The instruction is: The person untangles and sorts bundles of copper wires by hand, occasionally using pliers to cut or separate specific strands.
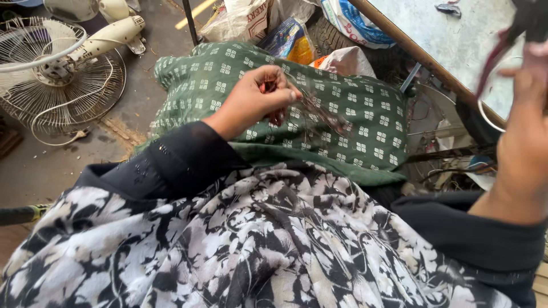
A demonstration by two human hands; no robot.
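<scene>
Left hand (251, 101) grip around reddish wires (273, 94)

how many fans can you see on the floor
1: a white fan with a wire guard lies on the floor at upper left. Pale parts above it may belong to another, cut off by the frame.

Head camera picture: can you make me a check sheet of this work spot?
Surface: green patterned cloth over the lap; black-and-white floral cloth nearer.
Job's things: reddish wires and a thin wire strand.
Clutter: fan guard, bags, wire ring.
Hands: left hand pinches the reddish wires; right hand raised at the frame edge, grip blurred.
Cables: white cord by the fan guard.
Surroundings: concrete floor, table edge.
</scene>
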